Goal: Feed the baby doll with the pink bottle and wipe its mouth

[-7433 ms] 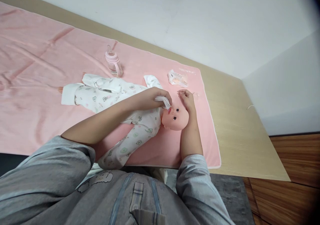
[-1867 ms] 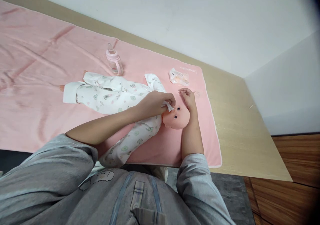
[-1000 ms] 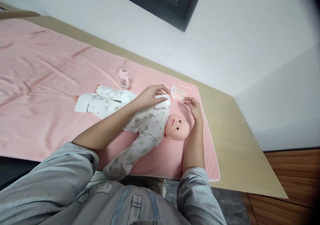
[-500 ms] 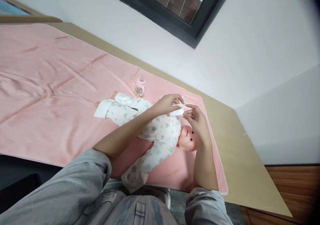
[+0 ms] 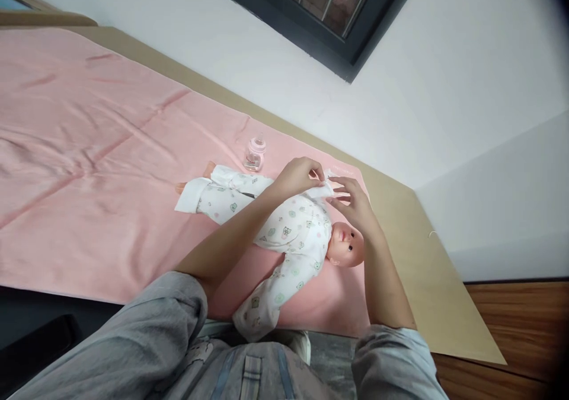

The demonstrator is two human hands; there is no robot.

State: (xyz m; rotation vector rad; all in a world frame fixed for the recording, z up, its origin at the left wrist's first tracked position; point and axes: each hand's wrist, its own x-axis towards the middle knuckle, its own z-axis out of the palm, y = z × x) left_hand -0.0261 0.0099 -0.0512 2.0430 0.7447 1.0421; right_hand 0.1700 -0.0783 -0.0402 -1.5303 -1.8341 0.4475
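A white wall (image 5: 457, 169) with a dark window frame (image 5: 351, 62) rises behind a tabletop (image 5: 427, 269), most of which lies under a creased pink blanket (image 5: 111, 222). On the blanket a doll (image 5: 293, 225) lies face up, its long axis running across the view, feet to the person's left and head to the right, one sleeve reaching toward the near edge. The white tissue (image 5: 320, 191) is in the gap between the two hands, over the doll's far shoulder, on the side away from the person's body. The left hand (image 5: 299, 178) pinches it between thumb and fingers, coming in from over the doll's middle. The right hand (image 5: 357, 205) faces it from the other side, fingers parted and thumb apart; its fingertips are just beside the tissue's right end, though whether they touch it is too small to tell. The right hand is nearer the doll's head, with that forearm passing close by the crown. A baby bottle (image 5: 255, 154) stands beyond the doll's legs, well apart from both hands.
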